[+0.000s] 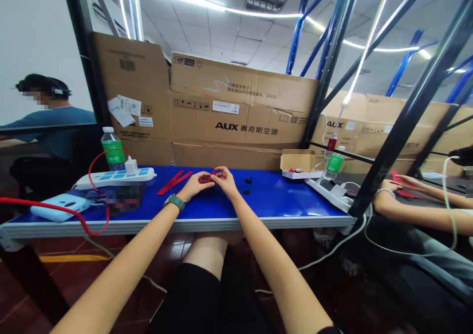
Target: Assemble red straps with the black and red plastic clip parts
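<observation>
My left hand (195, 185) and my right hand (223, 181) sit close together over the blue tabletop (273, 201), both with fingers curled on a folded red strap (206, 179). Its exact shape is partly hidden by my fingers. To the left of my left hand lie two long flat red strips (174, 182), crossed at an angle. Two small black clips (248, 180) lie just right of my right hand, one above the other. A green-banded watch (175, 202) sits on my left wrist.
A white power strip (114, 178) with a green-labelled bottle (113, 149) stands at the left, beside a pale blue power bank (61, 207) and a red cable. An open cardboard box (298, 164) and a second power strip (327, 193) stand right. Co-workers sit at both sides.
</observation>
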Action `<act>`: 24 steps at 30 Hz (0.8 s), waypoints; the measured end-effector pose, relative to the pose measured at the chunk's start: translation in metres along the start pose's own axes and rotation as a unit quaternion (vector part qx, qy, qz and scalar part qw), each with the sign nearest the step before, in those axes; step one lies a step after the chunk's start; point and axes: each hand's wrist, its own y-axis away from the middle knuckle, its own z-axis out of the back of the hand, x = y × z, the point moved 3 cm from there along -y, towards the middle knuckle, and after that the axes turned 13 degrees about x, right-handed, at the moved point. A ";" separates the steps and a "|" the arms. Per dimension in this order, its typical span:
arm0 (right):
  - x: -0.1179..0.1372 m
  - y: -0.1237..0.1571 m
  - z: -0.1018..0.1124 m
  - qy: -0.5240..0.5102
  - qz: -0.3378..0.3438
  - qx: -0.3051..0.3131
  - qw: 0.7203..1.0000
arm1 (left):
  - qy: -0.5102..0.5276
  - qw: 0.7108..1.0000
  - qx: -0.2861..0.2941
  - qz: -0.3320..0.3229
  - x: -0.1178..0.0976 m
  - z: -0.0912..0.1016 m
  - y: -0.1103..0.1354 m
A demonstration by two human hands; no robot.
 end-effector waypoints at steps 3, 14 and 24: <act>0.004 0.002 -0.001 -0.011 0.003 0.006 1.000 | 0.014 1.000 -0.018 -0.003 0.000 0.002 0.000; 0.000 0.003 0.002 0.045 0.005 -0.058 0.997 | -0.071 0.996 -0.009 -0.046 -0.014 -0.004 0.002; 0.002 0.000 0.004 0.032 0.036 -0.033 0.998 | -0.087 0.990 -0.090 -0.062 -0.006 0.008 0.000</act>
